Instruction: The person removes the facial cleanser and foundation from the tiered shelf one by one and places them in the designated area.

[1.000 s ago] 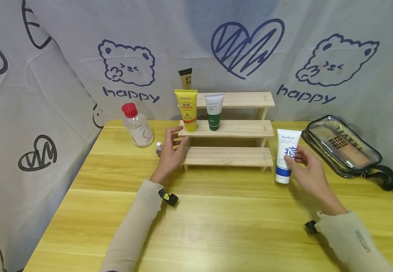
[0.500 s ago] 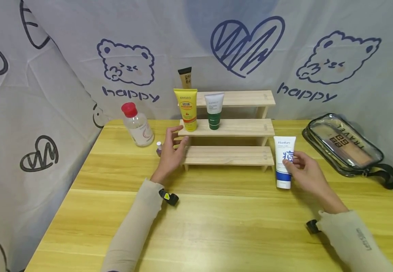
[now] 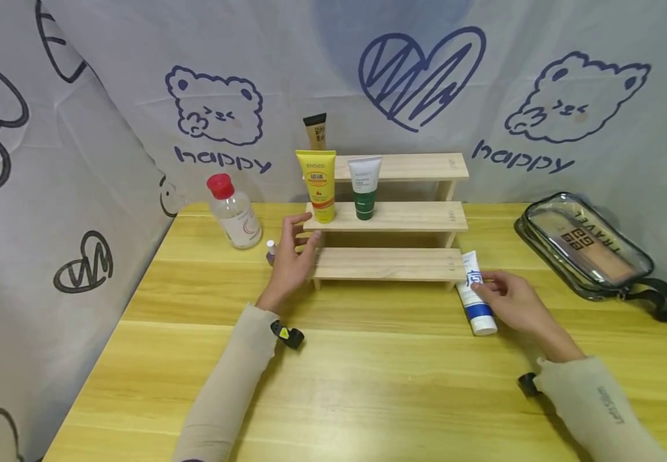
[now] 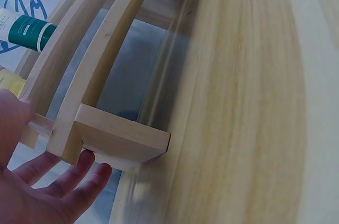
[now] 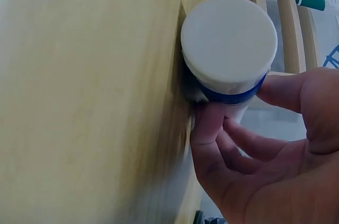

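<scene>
My right hand (image 3: pixel 513 300) pinches a white squeeze tube (image 3: pixel 469 290) with a blue band between thumb and fingers, beside the right end of the lowest tier of a wooden three-tier rack (image 3: pixel 388 264). The tube leans back, its round white cap (image 5: pixel 229 38) facing the right wrist camera. At the rack's left end, my left hand (image 3: pixel 294 260) rests its fingertips (image 4: pixel 100 172) against the lower tier's end piece, thumb apart from them. A yellow tube (image 3: pixel 318 186) and a white-and-green tube (image 3: pixel 364 189) stand on the middle tier; a beige tube (image 3: pixel 316 133) with a black end rises behind the yellow one.
A clear bottle (image 3: pixel 236 218) with a red cap stands at the back left. Partly behind my left hand is a small purple bottle (image 3: pixel 271 253) with a white cap. A transparent travel pouch (image 3: pixel 584 247) with a black strap lies at the right. Printed cloth (image 3: pixel 321 77) hangs behind the table.
My right hand has brought the white tube down and slightly left, closer to the rack's right end, tipping it from upright to leaning back. The left hand has stayed in place.
</scene>
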`<state>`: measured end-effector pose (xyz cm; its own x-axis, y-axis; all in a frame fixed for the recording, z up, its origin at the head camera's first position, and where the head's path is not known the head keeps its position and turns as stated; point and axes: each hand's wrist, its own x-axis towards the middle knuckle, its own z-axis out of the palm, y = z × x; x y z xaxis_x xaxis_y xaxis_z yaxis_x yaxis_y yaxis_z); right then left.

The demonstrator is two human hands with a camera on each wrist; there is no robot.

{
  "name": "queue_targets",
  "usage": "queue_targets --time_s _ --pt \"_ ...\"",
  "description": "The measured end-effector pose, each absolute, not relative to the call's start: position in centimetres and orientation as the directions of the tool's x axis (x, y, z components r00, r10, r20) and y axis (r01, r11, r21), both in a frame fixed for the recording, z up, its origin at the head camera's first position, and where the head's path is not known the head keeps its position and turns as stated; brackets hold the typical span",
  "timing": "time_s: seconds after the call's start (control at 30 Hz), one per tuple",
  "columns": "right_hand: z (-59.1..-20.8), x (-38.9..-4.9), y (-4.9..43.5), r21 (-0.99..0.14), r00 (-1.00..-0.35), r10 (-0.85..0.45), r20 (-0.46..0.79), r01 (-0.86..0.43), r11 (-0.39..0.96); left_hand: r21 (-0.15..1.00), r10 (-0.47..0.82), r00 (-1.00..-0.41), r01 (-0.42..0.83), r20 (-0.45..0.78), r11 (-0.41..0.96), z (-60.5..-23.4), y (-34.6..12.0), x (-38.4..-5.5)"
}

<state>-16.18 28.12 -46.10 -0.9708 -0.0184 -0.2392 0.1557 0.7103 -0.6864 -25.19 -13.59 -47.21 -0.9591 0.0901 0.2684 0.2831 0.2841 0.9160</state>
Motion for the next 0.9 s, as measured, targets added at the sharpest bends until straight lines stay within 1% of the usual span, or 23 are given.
queue_targets --time_s 0.13,0.23,0.47,0.73,0.9 --pt "-46.04 -16.22 27.88 -0.671 -0.975 -0.018 -0.224 0.141 0.728 0.916 0.085 -0.961 0.275 0.262 0.291 -47.08 -13.51 -25.27" --pt "-45.91 -16.19 27.84 -0.671 -0.971 -0.025 -0.236 0.145 0.727 0.917 0.079 -0.963 0.270 0.259 0.293 -47.00 -13.50 -25.30" --pt "-45.82 -16.01 27.53 -0.713 -0.962 -0.063 -0.264 0.151 0.685 0.916 0.081 -0.958 0.287 0.276 0.279 -47.15 -13.62 -25.33" --pt "-45.78 -16.07 27.79 -0.686 -0.961 -0.039 -0.273 0.166 0.709 0.913 0.082 -0.958 0.287 0.275 0.290 -47.29 -13.55 -25.29" --pt "-45.70 -15.92 28.17 -0.689 -0.963 -0.039 -0.268 0.163 0.707 0.913 0.086 -0.959 0.284 0.271 0.292 -47.25 -13.49 -25.28"
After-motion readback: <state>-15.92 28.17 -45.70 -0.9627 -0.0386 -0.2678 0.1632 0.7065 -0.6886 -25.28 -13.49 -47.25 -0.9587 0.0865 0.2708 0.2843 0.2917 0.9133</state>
